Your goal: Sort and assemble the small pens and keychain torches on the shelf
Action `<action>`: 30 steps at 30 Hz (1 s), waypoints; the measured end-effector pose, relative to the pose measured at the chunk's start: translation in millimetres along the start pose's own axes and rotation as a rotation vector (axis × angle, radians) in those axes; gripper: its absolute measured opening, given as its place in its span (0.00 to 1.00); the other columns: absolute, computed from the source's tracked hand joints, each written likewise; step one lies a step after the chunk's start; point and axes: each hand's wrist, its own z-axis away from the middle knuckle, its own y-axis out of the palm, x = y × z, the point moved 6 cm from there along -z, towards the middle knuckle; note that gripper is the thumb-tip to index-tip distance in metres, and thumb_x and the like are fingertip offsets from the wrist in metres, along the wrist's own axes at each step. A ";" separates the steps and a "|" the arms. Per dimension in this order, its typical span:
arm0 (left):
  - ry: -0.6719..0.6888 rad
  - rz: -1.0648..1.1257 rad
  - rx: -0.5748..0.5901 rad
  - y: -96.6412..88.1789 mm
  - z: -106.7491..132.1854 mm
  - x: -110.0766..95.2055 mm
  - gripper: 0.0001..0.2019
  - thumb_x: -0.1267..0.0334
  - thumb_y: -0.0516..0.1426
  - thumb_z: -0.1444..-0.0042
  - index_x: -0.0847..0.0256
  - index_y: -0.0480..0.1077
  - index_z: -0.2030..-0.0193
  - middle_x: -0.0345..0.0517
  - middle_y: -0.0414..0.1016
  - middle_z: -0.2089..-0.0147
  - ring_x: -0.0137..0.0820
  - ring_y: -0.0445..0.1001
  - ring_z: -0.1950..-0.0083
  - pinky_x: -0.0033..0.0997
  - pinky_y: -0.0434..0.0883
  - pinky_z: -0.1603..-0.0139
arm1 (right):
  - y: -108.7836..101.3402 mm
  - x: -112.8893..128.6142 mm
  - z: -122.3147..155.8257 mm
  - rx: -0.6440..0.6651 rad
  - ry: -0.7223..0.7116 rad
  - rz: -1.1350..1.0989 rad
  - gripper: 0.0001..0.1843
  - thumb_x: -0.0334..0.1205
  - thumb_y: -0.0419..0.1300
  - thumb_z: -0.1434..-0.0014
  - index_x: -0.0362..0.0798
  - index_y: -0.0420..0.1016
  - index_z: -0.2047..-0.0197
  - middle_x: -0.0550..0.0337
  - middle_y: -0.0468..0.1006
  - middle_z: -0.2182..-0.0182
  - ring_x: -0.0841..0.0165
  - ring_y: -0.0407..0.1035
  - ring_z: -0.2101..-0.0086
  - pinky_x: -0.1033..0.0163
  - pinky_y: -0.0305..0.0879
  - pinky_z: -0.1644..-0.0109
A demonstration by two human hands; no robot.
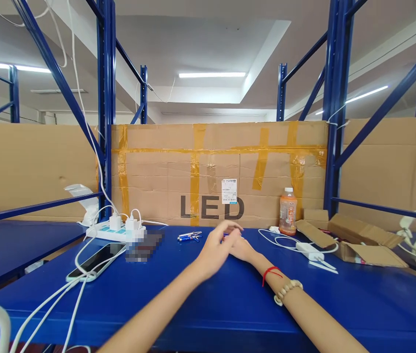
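Observation:
Over the middle of the blue shelf (208,304), my left hand (213,250) overlaps my right hand (242,249). The left fingers are bent forward, with the thumb beneath them. My right hand is closed and partly hidden behind the left. Small bits of dark blue show between and beside the fingers, but I cannot make out what is held. Left of the hands lie several slim blue-and-silver pens (189,237), close together on the shelf. A red string and a beaded bracelet (287,292) are on my right wrist.
At left, a power strip (110,230) with white plugs stands behind a phone (97,262), among loose cables. An orange drink bottle (287,212), a white adapter (308,251) and an opened carton (365,240) sit at right. A cardboard wall (156,176) closes the back.

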 end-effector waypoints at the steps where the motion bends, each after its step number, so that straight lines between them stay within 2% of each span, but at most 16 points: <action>1: -0.033 -0.027 -0.067 -6.3 -19.7 13.9 0.16 0.50 0.47 0.46 0.59 0.68 0.63 0.43 0.70 0.59 0.26 0.66 0.54 0.26 0.63 0.47 | 0.4 0.7 -0.2 0.005 -0.003 -0.003 0.19 0.52 0.51 0.44 0.47 0.74 0.63 0.56 0.76 0.63 0.65 0.69 0.62 0.62 0.61 0.59; 3: -0.123 -0.071 -0.131 -16.0 -44.9 49.8 0.11 0.55 0.51 0.48 0.59 0.67 0.66 0.42 0.69 0.60 0.27 0.65 0.55 0.28 0.60 0.46 | 0.8 1.7 -0.1 0.017 0.007 -0.011 0.21 0.54 0.50 0.44 0.46 0.74 0.66 0.57 0.76 0.66 0.65 0.69 0.66 0.63 0.61 0.63; 6: -0.252 -0.057 -0.198 -30.3 -54.4 99.9 0.12 0.55 0.48 0.49 0.62 0.64 0.70 0.45 0.66 0.63 0.30 0.63 0.57 0.35 0.58 0.46 | 0.6 3.5 -0.3 0.015 0.023 -0.036 0.22 0.56 0.48 0.43 0.47 0.74 0.68 0.58 0.76 0.67 0.67 0.69 0.67 0.64 0.61 0.64; 9: -0.306 0.031 -0.207 -39.6 -52.7 123.7 0.17 0.51 0.43 0.48 0.60 0.63 0.64 0.44 0.66 0.62 0.29 0.64 0.59 0.33 0.60 0.50 | 2.7 6.4 -3.2 0.010 0.002 -0.092 0.21 0.55 0.49 0.42 0.49 0.75 0.66 0.60 0.76 0.67 0.68 0.69 0.67 0.66 0.61 0.64; 14: -0.371 0.215 -0.143 -39.6 -55.4 129.5 0.20 0.50 0.41 0.50 0.63 0.64 0.64 0.47 0.69 0.62 0.27 0.68 0.61 0.26 0.63 0.58 | 3.6 8.6 -10.5 -0.067 -0.039 -0.170 0.18 0.51 0.52 0.44 0.47 0.75 0.64 0.60 0.76 0.66 0.69 0.68 0.67 0.67 0.60 0.63; 19: -0.422 0.314 -0.171 -39.7 -56.3 132.6 0.22 0.50 0.40 0.50 0.65 0.66 0.63 0.49 0.70 0.62 0.27 0.68 0.61 0.24 0.63 0.60 | 1.0 4.1 -11.3 -0.108 0.020 -0.176 0.21 0.53 0.50 0.43 0.45 0.73 0.69 0.60 0.75 0.70 0.70 0.65 0.70 0.67 0.56 0.67; 23: -0.421 0.344 -0.183 -38.4 -52.3 129.0 0.23 0.50 0.40 0.50 0.65 0.67 0.62 0.50 0.71 0.62 0.27 0.68 0.63 0.25 0.62 0.62 | 2.2 4.1 -7.7 -0.075 0.030 -0.142 0.21 0.54 0.50 0.44 0.45 0.72 0.70 0.61 0.73 0.73 0.72 0.63 0.73 0.67 0.53 0.70; 30: -0.403 0.304 -0.230 -38.2 -47.8 122.8 0.24 0.50 0.40 0.51 0.66 0.68 0.65 0.50 0.72 0.64 0.26 0.67 0.65 0.24 0.59 0.64 | 5.5 6.0 -5.5 -0.038 0.013 -0.095 0.19 0.53 0.50 0.43 0.46 0.73 0.68 0.60 0.74 0.70 0.70 0.65 0.70 0.66 0.54 0.67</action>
